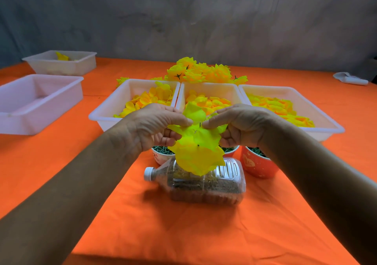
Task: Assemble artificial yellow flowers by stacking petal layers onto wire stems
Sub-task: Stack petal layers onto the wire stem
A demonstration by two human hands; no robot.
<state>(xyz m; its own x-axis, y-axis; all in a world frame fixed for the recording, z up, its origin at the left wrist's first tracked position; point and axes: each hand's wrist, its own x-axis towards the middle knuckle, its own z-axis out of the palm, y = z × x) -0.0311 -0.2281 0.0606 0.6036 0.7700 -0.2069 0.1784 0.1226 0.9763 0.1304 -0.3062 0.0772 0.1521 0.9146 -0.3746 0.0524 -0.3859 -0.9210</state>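
At frame centre, yellow petals (196, 140) are pinched between the left hand (157, 126) and right hand (240, 125); each layer's hole is best centred over the stem before being pushed down.

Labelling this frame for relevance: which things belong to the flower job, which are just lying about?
In use: petal layers pinched by left hand and right hand; three petal trays; finished flowers; cups of green parts.
Lying about: bottle; two side trays; white bundle.
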